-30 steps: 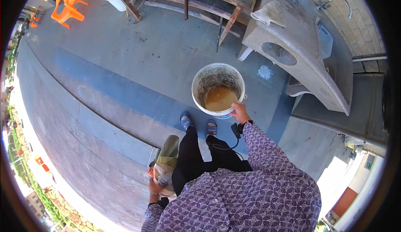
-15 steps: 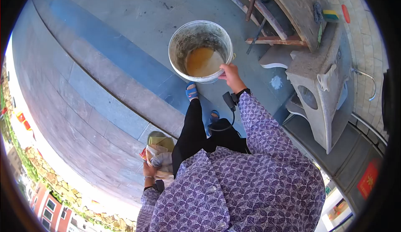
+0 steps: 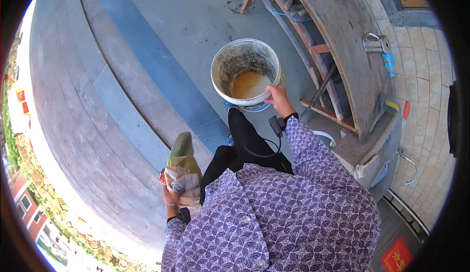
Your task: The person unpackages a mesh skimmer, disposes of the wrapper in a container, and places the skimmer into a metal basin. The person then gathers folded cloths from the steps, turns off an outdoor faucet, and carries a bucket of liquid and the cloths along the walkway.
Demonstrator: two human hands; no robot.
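Observation:
My right hand [image 3: 277, 99] grips the rim of a white bucket [image 3: 218, 93] out in front of me. The inside of the bucket is grimy, and some yellowish-brown stuff [image 3: 246, 84] lies at its bottom. Down at my left side, my left hand [image 3: 171, 197] is closed around a bundle of cloths [image 3: 183, 180] in white, pink and olive tones. A longer olive-grey piece [image 3: 182, 144] sticks out ahead of the bundle. The fingers under the bundle are partly hidden.
A wooden board on a frame [image 3: 338, 41] stands at the right, with a metal mug [image 3: 376, 43] beyond it. A stone sink [image 3: 364, 144] with a curved metal tap [image 3: 413, 169] is at my right. A paved step edge [image 3: 122, 86] runs along the left.
My view has turned and moved forward along the paving. Both hands keep their hold on the bucket and the cloths. More of the wooden board, the mug and the olive-grey piece now shows.

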